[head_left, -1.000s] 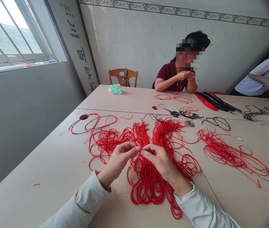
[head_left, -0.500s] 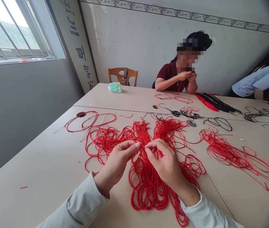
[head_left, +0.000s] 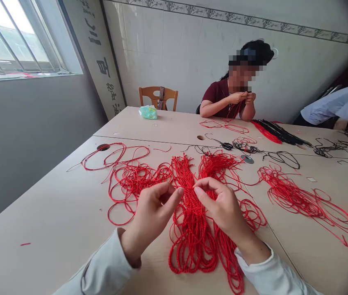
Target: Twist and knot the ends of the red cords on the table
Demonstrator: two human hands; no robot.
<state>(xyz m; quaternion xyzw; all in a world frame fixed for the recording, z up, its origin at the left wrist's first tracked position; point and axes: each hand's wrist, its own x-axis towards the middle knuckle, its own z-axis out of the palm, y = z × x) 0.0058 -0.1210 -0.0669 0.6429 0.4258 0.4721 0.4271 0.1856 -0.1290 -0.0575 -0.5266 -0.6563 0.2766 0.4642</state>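
Silky twisted red cord (head_left: 192, 229) lies on a smooth, matt tabletop (head_left: 53, 196).

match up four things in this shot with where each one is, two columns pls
Things
1. red twisted cords
2. wooden chair
3. pale green plastic bag
4. black-handled scissors

Places
a. behind the far edge of the table
b. just right of a round hole in the table
c. beneath the left hand and right hand
d. on the table, just in front of the chair

Pairs: 1-c, 2-a, 3-d, 4-b
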